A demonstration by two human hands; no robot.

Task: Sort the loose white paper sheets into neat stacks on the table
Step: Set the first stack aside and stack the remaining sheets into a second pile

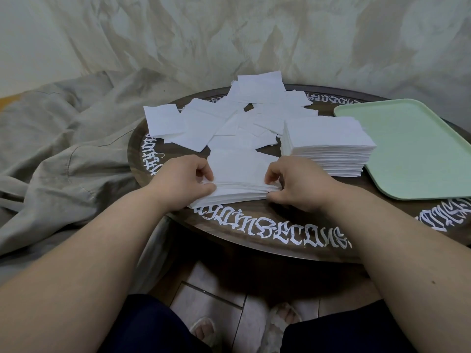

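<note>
Your knees in dark trousers (153, 327) framed the bottom of the view, with two feet in pale fluffy slippers (276, 324) on the tiled floor (211, 296) between them. Both bare forearms reached forward over the near rim of the round dark counter (254, 217), which carried white ornamental lettering (275, 231) around its edge.

Your left hand (182, 180) was closed on the left edge of the near stack (239, 174) of white sheets, thumb low against the side of the stack and fingers curled over the top. Your right hand (293, 183) pinched the right edge of that same stack in like manner, thumb beneath, fingertips on top. That stack sat on the counter just behind the lettering, its lower sheets fanned out slightly toward the left.

A taller, squared stack (328, 143) stood just beside the near one, to its right and a little farther back, touching the edge of a pale green tray (413, 149). The tray lay flat on the right part of the counter.

Behind both stacks, loose white sheets (229, 118) lay scattered and overlapping across the far half of the counter, some overhanging its far rim and left side.

A crumpled grey-beige cloth (63, 138) was heaped to the left of the counter. A wrinkled pale sheet (229, 34) filled the background.
</note>
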